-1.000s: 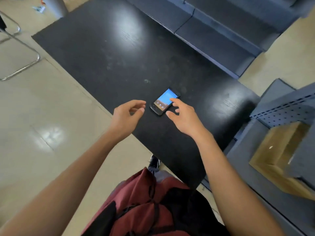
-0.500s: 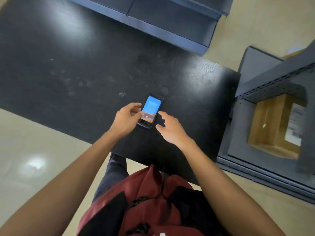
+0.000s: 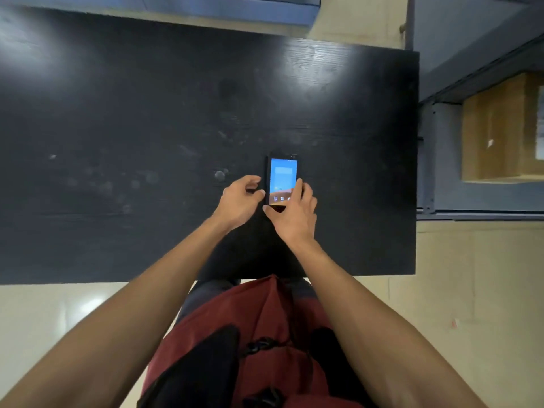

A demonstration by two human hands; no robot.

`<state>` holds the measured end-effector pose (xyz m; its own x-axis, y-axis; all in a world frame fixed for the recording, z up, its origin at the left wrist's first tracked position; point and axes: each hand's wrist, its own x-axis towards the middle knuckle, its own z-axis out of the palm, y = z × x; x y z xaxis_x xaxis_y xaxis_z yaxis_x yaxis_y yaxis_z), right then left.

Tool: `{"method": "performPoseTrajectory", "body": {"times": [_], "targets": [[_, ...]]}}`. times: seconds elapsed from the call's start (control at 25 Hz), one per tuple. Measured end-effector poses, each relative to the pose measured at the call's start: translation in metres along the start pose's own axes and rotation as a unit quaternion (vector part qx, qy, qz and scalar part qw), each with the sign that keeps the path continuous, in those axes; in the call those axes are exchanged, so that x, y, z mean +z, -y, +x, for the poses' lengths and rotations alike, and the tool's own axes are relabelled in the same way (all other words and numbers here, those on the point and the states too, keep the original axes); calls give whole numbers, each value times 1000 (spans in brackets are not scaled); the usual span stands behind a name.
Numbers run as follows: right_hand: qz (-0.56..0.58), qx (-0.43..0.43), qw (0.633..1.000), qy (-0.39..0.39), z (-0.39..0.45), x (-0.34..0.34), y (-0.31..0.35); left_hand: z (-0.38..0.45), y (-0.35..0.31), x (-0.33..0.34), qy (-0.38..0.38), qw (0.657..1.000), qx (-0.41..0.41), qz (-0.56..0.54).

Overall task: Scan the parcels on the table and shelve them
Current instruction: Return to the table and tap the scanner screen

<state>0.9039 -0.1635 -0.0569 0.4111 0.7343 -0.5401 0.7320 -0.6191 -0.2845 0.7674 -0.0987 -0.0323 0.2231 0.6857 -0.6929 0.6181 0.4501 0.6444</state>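
A handheld scanner (image 3: 282, 175) with a lit blue screen lies flat on the black table (image 3: 132, 113), right of centre. My right hand (image 3: 294, 219) is closed over its lower right corner, with one finger along the right edge and the thumb under the bottom end. My left hand (image 3: 240, 201) sits at the scanner's left edge with curled fingers, fingertips touching its side. One cardboard parcel (image 3: 500, 128) with a white label stands inside the grey shelf unit (image 3: 441, 160) to the right of the table. No parcel shows on the table.
A red and black bag (image 3: 265, 343) hangs at my front, below the table's near edge. Another blue-grey shelf base (image 3: 220, 10) runs along the far side of the table. Beige floor lies to the left and right.
The view has swung so the table lies square in front of me. My right hand has moved onto the scanner's lower right corner. My left hand stays at its left edge.
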Motion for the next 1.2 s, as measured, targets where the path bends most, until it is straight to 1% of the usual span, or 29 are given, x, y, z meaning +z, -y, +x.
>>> {"method": "performPoseTrajectory", "body": {"times": [0.12, 0.2, 0.32, 0.4, 0.56, 0.68, 0.8, 0.92, 1.04, 1.2], "targets": [[-22, 10, 999, -31, -2, 17, 8, 3, 1, -1, -6, 1000, 13, 7], [-15, -4, 998, -60, 1, 22, 9, 3, 2, -5, -15, 1000, 17, 10], [1, -23, 997, -71, 5, 24, 7, -2, 6, -10, -12, 998, 30, 51], [30, -37, 997, -67, 5, 20, 4, -8, 5, -14, -17, 996, 43, 80], [141, -96, 983, -70, 4, 2, -9, -23, 1, -18, -48, 996, 43, 59], [146, -149, 976, -69, -2, -8, -6, -39, 4, -21, -77, 996, 31, 33], [109, -214, 968, -71, -10, -14, 15, -56, 11, -34, -104, 994, 23, 21], [84, -251, 961, -79, -12, -16, 42, -69, 20, -51, -133, 991, 11, -5], [68, -292, 951, -79, -18, -10, 80, -87, 36, -81, -177, 983, -2, -43], [48, -334, 938, -78, -39, 11, 134, -113, 73, -130, -231, 970, 3, -71]]}}
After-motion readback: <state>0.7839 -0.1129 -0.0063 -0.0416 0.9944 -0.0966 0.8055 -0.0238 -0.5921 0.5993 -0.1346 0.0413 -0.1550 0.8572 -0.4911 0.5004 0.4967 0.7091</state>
